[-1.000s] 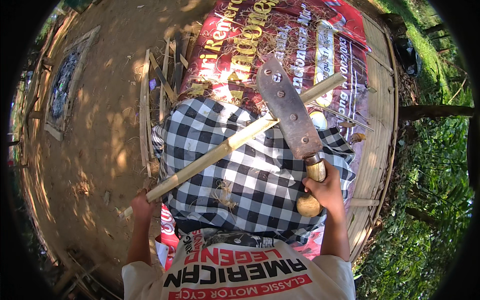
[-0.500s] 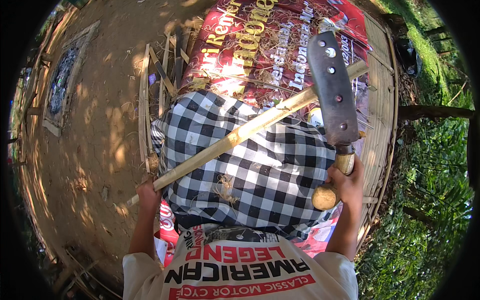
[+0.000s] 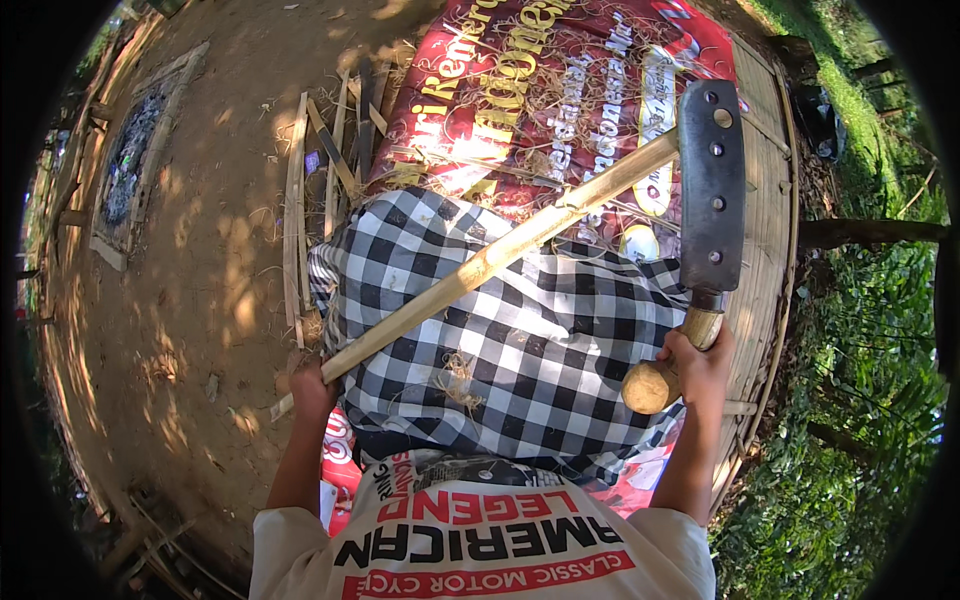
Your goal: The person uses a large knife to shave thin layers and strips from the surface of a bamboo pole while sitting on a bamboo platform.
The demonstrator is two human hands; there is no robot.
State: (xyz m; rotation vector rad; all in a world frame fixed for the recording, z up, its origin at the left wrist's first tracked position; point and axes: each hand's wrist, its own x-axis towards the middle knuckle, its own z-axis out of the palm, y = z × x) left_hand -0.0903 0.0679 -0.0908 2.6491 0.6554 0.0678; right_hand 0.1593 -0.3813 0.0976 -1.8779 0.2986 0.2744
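Observation:
My left hand [image 3: 312, 385] is closed around the near end of a pale bamboo stick [image 3: 480, 268]. The stick slants up to the right across a black-and-white checked cloth [image 3: 400, 300] over my lap. In my right hand [image 3: 704, 365] is the wooden handle of a broad machete [image 3: 712, 190], gripped with the fingers wrapped round it. Its dark blade has a row of holes and points away from me, nearly upright in view. At the blade's left edge the stick's far end drops out of sight; whether they touch, I cannot tell.
A red printed banner [image 3: 455, 120] strewn with thin shavings lies ahead, over a bamboo slat platform [image 3: 765, 220]. Several split bamboo strips [image 3: 296, 200] lie to the left on bare earth. A framed patch of ash [image 3: 135, 150] is farther left; green plants [image 3: 870, 400] grow at right.
The machete has swung right and stands straighter. The stick's far end, which showed past the blade, no longer does. My left hand has shifted slightly right with the stick.

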